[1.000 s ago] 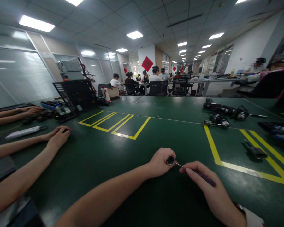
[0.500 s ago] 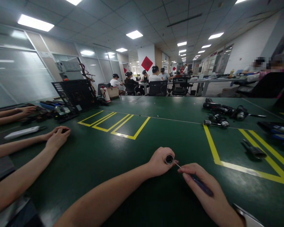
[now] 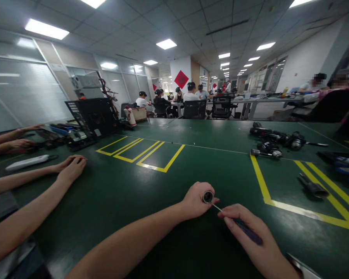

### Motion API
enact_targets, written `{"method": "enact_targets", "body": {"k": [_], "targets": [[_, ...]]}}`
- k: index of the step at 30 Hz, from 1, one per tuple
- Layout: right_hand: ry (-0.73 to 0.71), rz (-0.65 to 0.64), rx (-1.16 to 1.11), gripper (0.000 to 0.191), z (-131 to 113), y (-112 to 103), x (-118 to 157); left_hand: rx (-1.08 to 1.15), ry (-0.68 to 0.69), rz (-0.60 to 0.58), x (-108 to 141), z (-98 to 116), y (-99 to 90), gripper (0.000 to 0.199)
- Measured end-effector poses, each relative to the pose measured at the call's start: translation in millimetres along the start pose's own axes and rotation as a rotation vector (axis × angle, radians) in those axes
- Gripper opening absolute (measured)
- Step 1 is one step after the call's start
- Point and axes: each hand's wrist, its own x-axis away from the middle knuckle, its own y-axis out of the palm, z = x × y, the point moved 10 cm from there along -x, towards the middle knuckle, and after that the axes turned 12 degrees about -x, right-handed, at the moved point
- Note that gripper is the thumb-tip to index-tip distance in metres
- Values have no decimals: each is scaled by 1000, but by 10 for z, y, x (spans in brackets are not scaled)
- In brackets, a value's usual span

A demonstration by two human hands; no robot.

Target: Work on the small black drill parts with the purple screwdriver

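Note:
My left hand (image 3: 196,199) is wrapped round a round metal part (image 3: 208,197) whose open, hollow end faces me; the rest of it is hidden in the fist. Between the thumb and fingers of my right hand (image 3: 250,228) is a screwdriver (image 3: 248,231) with a dark handle. Its thin shaft points up and left, and the tip is at the lower rim of the metal part. Whether the tip is inside the rim or only against it I cannot tell. Both hands are low over the green table (image 3: 151,201).
A dark cylindrical part (image 3: 314,188) lies within yellow tape at the right. Behind it are several black and silver tool-like parts (image 3: 275,137). A co-worker's hands (image 3: 71,168) rest at the left, near a white elongated object (image 3: 27,162). A black metal case (image 3: 94,118) stands farther back.
The screwdriver's tip has shifted slightly left and down along the metal part's rim, with my right hand a little lower. At the far left, another person's hands have moved apart.

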Motion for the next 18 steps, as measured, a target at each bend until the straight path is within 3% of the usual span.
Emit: {"method": "enact_targets", "body": {"k": [18], "targets": [[132, 56, -91, 20, 87, -61, -38, 35, 33, -10, 5, 72, -41, 20]]}}
